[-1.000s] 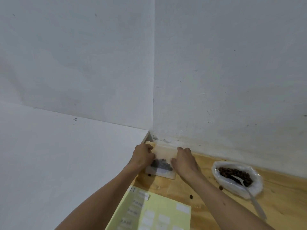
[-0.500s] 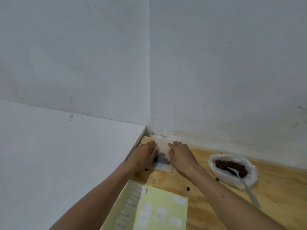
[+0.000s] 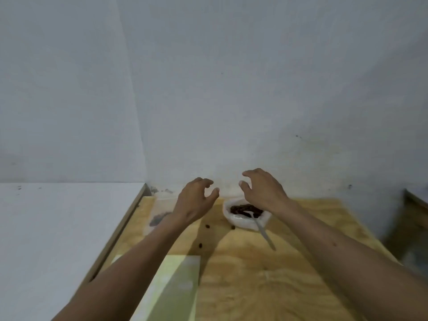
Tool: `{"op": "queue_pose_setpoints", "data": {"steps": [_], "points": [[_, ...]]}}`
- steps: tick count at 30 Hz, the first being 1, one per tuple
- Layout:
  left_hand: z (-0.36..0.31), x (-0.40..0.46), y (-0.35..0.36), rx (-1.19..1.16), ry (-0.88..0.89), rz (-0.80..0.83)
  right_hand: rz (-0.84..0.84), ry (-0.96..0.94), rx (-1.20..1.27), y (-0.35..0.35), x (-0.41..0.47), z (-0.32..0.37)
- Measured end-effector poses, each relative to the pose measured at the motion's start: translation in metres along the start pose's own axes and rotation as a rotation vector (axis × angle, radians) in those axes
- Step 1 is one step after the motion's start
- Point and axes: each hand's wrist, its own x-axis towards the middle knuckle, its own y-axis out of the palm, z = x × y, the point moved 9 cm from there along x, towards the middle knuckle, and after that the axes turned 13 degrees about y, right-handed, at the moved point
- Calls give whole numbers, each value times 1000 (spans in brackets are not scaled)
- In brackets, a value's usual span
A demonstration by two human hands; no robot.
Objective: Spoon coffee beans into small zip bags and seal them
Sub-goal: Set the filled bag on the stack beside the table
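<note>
We hover both hands, left and right, loosely curled and empty, over the worktop; bag lies far left, spoon waits in beans

Yellow-green sheet on wooden table — white walls behind

Head-worn camera faces forward and down at the wooden table.
</note>
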Motion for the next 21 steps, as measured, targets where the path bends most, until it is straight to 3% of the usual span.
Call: {"op": "queue_pose_setpoints", "data": {"steps": [8, 13, 17, 21], "points": [[-155, 34, 85, -149, 236, 107, -71, 359, -70, -71, -55, -177], [-229, 21, 159, -149, 299, 361, 37, 615, -141, -69, -104, -276], [-248, -11, 223, -21, 258, 686, 155, 696, -77, -45, -137, -314], [-256, -16, 230, 12, 242, 678, 165, 678, -7, -37, -144, -325]]}}
